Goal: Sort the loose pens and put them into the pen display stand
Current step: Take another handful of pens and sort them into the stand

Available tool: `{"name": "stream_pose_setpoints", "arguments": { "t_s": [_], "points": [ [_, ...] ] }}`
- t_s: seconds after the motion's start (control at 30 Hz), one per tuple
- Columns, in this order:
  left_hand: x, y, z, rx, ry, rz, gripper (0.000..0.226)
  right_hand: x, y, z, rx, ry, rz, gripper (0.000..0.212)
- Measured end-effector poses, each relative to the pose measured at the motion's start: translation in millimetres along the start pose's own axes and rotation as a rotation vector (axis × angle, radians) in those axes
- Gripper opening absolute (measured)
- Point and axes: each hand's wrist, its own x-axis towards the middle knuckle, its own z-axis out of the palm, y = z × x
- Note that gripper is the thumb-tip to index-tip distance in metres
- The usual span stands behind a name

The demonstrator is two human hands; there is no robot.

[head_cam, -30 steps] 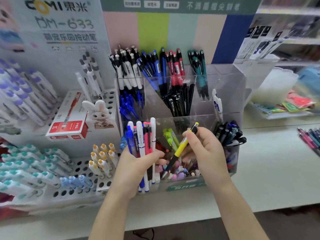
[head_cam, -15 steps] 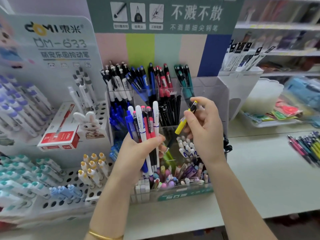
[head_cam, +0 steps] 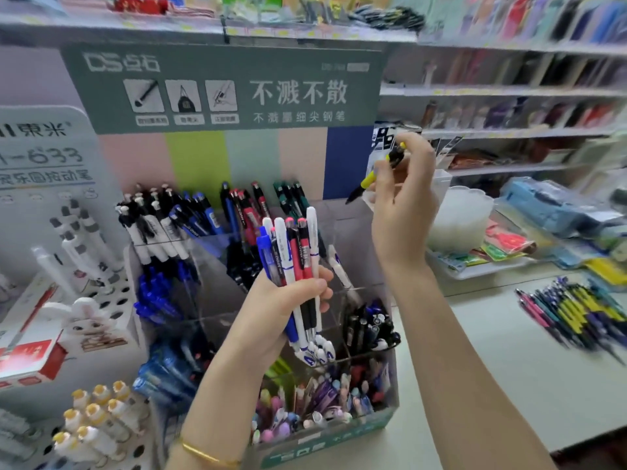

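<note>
White worktop (head_cam: 475, 374) carries the pen stand (head_cam: 322, 440) at six o'clock, loose pens (head_cam: 576, 313) at three, a holed rack (head_cam: 146, 446) at eight.

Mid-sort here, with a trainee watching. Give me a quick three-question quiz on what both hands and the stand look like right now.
1. True or false: the right hand pinches a yellow pen that is not yet in the pen display stand.
2. What does the left hand grip? A) a bundle of pens B) a red box C) nothing
3. Fill in: loose pens lie on the counter to the ___ of the stand.
Key: 1 true; 2 A; 3 right.
</note>
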Motion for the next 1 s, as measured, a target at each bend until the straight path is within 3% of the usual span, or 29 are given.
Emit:
{"name": "stream_pose_setpoints", "arguments": {
  "t_s": [0.1, 0.27, 0.37, 0.47, 0.63, 0.73, 0.87, 0.93, 1.0],
  "points": [
    [6, 0, 5, -0.022, -0.039, 0.005, 0.023, 6, 8, 6, -0.119, -0.102, -0.034, 0.029],
    [9, 0, 9, -0.018, -0.103, -0.005, 0.029, -3, 27, 18, -0.391, -0.5, 0.049, 0.039],
    [7, -1, 9, -0.053, -0.12, -0.035, 0.028, -4, 29, 14, -0.386, -0.508, 0.123, 0.046],
    [7, -3, 8, -0.048, -0.119, -0.059, 0.027, -9, 10, -2, -0.193, -0.327, 0.107, 0.026],
    [4, -5, 12, -0.028, -0.067, -0.04, 0.02, -29, -32, -34, 0.385, -0.762, 0.535, 0.014],
    [0, -5, 14, 0.002, -0.054, -0.055, 0.022, -35, -31, -37, 0.511, -0.673, 0.663, 0.011],
    [-1, -7, 15, 0.003, 0.051, -0.118, 0.02, -30, -24, -38, 0.564, -0.338, 0.688, 0.015],
    [-1, -10, 16, 0.084, 0.113, -0.109, 0.021, -27, -25, -40, 0.524, -0.347, 0.66, 0.016],
    [0, -15, 17, 0.187, 0.159, -0.065, 0.021, -31, -30, -41, 0.427, -0.515, 0.632, 0.014]
  ]
}}
